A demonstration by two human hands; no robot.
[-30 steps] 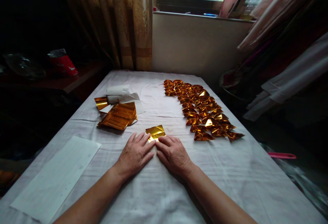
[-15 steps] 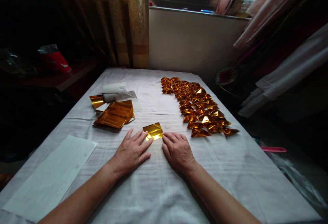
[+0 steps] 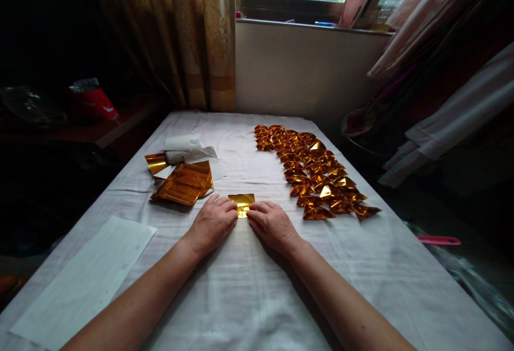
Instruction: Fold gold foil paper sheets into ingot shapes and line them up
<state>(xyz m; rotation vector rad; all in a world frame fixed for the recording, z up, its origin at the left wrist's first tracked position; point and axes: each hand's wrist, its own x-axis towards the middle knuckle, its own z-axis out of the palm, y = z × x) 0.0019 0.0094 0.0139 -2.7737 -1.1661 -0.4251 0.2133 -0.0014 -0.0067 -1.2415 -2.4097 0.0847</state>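
A small folded sheet of gold foil paper point(image 3: 242, 201) lies on the white cloth of the table point(image 3: 249, 297). My left hand point(image 3: 212, 221) rests palm down at its left, fingertips curled onto the sheet's left edge. My right hand point(image 3: 270, 223) lies at its right, fingertips pressing the sheet's lower right part. Both hands cover the near half of the foil. A long band of several folded gold foil pieces point(image 3: 313, 172) runs along the table's right side. A stack of flat gold foil sheets point(image 3: 182, 186) sits to the left of my left hand.
A white roll with plastic wrap point(image 3: 182, 147) lies behind the foil stack. A white paper sheet point(image 3: 86, 276) lies at the near left. A curtain point(image 3: 193, 35) and a window sill point(image 3: 313, 23) stand behind the table. A red packet point(image 3: 94, 102) sits on a dark side shelf.
Both hands have moved inward and closer together onto the gold sheet, covering more of it. The sheet looks smaller and more squared than before.
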